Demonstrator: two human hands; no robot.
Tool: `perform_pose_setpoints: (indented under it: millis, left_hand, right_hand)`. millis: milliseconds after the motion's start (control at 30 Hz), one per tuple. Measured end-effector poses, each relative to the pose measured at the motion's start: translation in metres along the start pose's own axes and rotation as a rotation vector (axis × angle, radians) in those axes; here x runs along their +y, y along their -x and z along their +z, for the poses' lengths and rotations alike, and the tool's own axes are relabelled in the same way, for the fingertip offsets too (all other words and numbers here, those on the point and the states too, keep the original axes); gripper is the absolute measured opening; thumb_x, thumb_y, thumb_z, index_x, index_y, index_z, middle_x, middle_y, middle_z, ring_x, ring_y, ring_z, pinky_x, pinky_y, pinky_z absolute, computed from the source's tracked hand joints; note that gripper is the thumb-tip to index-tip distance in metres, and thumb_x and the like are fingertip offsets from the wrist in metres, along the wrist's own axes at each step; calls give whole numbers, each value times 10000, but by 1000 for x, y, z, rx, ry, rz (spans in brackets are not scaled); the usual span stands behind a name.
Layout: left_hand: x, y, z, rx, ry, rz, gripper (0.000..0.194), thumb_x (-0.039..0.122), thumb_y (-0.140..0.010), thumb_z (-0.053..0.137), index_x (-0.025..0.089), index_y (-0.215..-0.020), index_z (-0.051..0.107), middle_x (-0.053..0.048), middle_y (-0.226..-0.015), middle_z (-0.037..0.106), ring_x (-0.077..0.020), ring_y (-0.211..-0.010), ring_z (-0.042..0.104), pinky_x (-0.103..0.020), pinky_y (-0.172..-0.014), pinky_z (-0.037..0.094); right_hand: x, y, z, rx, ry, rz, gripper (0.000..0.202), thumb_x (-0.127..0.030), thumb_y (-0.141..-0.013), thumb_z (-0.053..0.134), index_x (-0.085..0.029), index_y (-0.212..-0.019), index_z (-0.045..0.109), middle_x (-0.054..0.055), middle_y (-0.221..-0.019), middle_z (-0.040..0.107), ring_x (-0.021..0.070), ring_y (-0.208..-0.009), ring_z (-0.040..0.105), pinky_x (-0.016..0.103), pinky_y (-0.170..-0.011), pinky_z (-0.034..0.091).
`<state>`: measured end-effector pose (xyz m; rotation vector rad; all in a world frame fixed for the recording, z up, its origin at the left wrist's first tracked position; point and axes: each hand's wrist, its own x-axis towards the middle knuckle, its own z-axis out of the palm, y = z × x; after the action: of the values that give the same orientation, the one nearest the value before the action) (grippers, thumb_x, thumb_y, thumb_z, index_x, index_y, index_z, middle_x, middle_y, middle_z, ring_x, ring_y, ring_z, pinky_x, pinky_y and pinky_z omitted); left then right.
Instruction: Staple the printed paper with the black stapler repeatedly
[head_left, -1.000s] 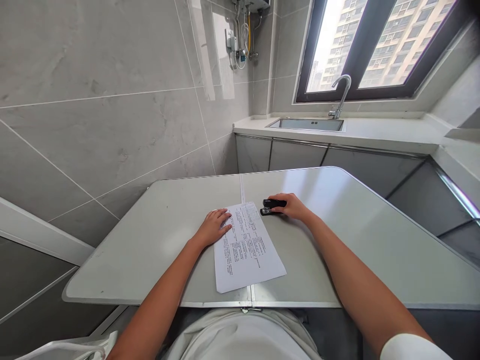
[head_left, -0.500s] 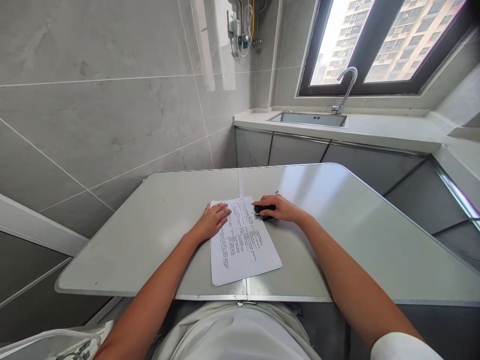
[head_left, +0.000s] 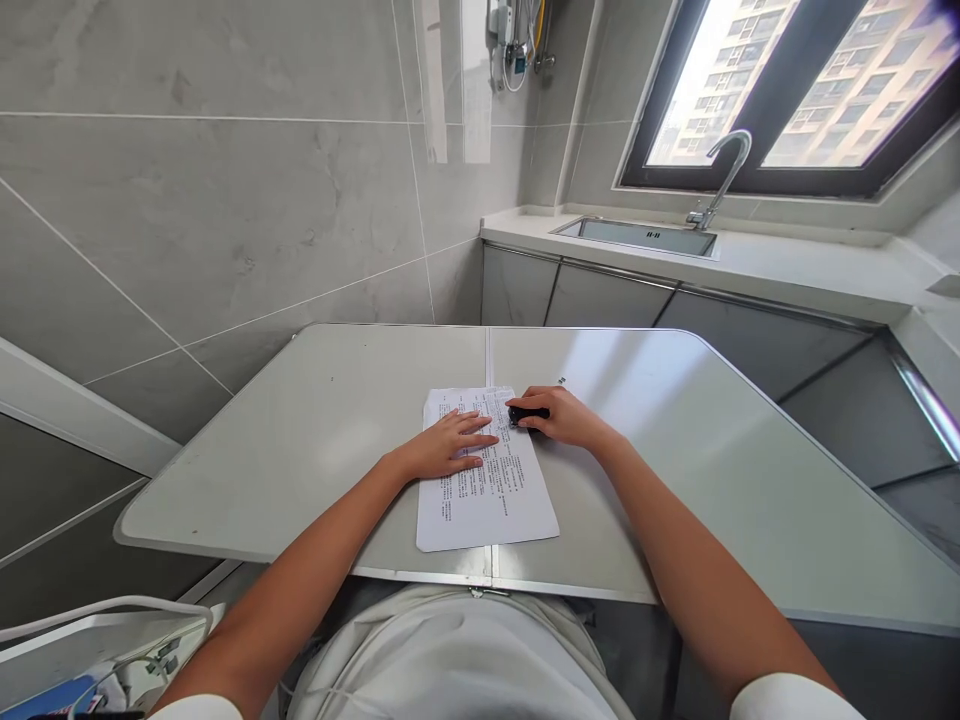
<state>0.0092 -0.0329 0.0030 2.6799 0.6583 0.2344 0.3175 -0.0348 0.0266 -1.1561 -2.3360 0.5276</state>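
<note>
A printed sheet of paper lies on the table, across its centre seam; whether more sheets lie under it I cannot tell. My left hand rests flat on the paper's left and middle part, fingers spread, covering some of the printed lines. At the paper's upper right edge my right hand is closed around a black stapler. The stapler's front end overlaps the edge of the paper, and its rear is hidden under my palm.
The pale folding table has a metal seam down its middle. Tiny metal bits lie beyond my right hand. Behind are a tiled wall, a counter with a sink and a faucet. A white container stands at lower left.
My left hand has slid right, from the paper's left edge onto its middle, with fingers more spread. The paper has turned slightly straighter. The stapler stays at the upper right edge.
</note>
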Motion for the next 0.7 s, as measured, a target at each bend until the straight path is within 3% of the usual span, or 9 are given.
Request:
perform_pose_setpoints:
  millis: [700]
  left_hand:
    - [-2,2,0,75,38,5,459,454,-1009,590,411,-1466,590,-22,-1632,447,-316,-1522,394,-583,-1278,243]
  right_hand:
    - [-12,-3,7,-49,98,77,374,-285,-936,661,-320,-1302,736,64,-1085,733,256,-986,669,350,-864,487]
